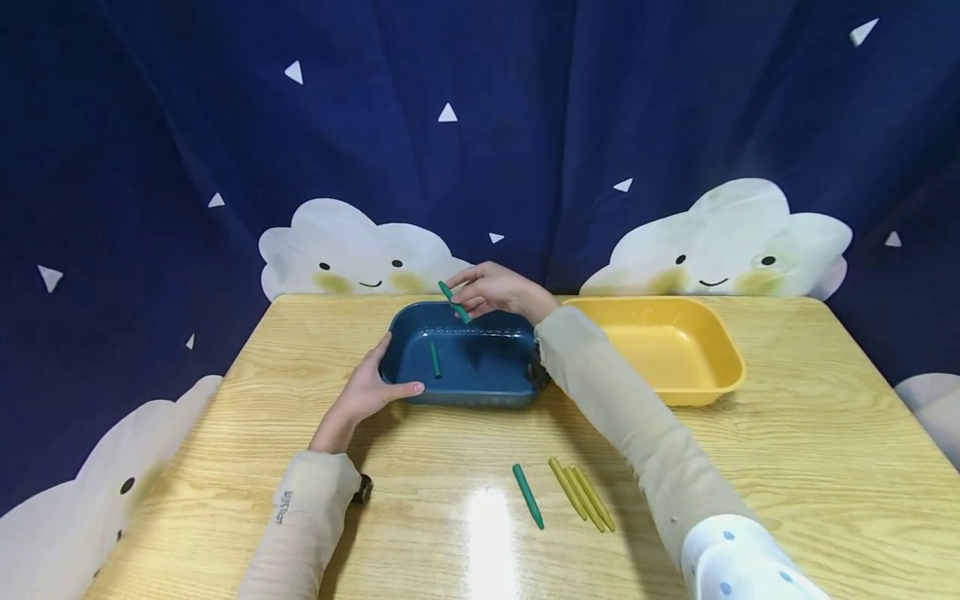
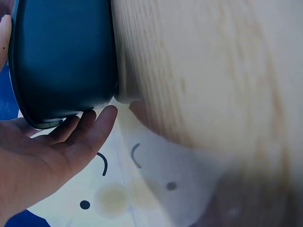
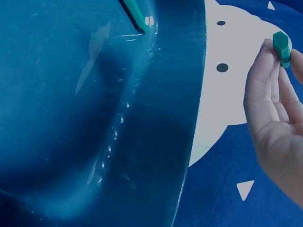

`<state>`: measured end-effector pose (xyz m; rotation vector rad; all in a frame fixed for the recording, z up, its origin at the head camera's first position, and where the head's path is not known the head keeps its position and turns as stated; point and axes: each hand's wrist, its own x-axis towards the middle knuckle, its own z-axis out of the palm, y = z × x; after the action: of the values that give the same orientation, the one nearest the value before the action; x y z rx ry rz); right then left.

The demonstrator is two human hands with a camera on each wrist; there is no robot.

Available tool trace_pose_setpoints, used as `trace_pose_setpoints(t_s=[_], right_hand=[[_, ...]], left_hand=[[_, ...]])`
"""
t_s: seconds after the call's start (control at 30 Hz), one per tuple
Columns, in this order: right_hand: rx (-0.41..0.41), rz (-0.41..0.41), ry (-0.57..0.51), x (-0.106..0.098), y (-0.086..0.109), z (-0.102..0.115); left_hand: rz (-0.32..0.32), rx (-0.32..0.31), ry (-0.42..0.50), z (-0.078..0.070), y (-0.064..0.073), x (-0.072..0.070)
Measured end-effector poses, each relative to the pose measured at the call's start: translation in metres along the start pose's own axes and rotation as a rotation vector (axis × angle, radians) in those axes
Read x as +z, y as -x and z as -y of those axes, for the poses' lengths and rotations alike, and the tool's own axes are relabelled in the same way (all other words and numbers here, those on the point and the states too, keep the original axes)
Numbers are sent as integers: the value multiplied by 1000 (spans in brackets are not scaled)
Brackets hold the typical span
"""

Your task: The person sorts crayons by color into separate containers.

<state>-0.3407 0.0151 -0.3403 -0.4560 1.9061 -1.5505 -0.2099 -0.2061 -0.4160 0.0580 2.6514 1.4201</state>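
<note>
Crayon pinched, right hand above bin

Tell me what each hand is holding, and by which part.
The right hand pinches a green crayon around its middle. The left hand holds the blue bin by its left end, thumb on the near rim.

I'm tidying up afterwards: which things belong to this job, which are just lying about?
Likely the job:
green crayons, one in the right hand
blue tub, touched by the left hand
yellow crayons, yellow tub

Just background:
cloud-print curtain
</note>
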Motion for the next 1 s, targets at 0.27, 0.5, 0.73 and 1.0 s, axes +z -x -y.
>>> trace_pose_setpoints(t_s=[0.27, 0.5, 0.73, 1.0], right_hand=[[35, 14, 6, 5, -14, 0], [94, 43, 39, 8, -23, -11], [99, 67, 79, 10, -28, -16], [146, 36, 114, 14, -39, -31]], left_hand=[[-9, -3, -13, 0, -1, -1], [-8, -14, -12, -1, -1, -1], [-18, 0, -31, 0, -1, -2], [-7, 1, -23, 1, -2, -1]])
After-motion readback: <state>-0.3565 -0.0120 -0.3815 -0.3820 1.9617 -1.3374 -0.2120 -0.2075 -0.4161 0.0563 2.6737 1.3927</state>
